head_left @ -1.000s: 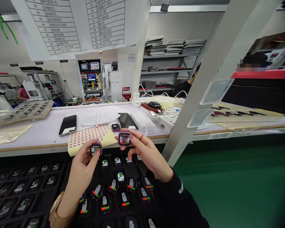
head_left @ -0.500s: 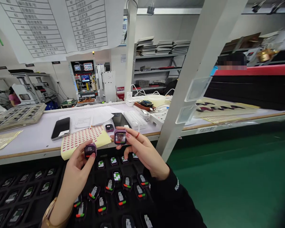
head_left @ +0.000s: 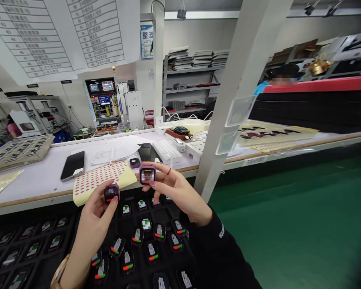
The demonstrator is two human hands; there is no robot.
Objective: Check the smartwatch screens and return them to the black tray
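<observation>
In my left hand [head_left: 98, 212] is a purple smartwatch body [head_left: 111, 193], held between thumb and fingers, its dark screen showing small white text and a red mark. My right hand [head_left: 177, 188] grips a second purple smartwatch [head_left: 147, 175] by its edges; its lit screen shows a picture. Both watches face me, apart from each other, above a black tray [head_left: 52, 263]. Several watches lie in the tray below, some with green-and-white screens [head_left: 146, 223], others with white text and a red-green bar [head_left: 151, 251]. Another purple watch [head_left: 134, 162] rests on the bench just behind my right fingers.
A sheet of red stickers [head_left: 102, 176] hangs over the bench edge [head_left: 57, 198]. Behind it lie a black phone [head_left: 73, 165], papers and a power strip [head_left: 195, 149]. A slanted grey post [head_left: 228, 88] stands right. A person [head_left: 284, 74] sits beyond a stack of black trays [head_left: 313, 110].
The view has shifted slightly, so the scene sits a little further left. Both hands keep hold of their watches in nearly the same pose.
</observation>
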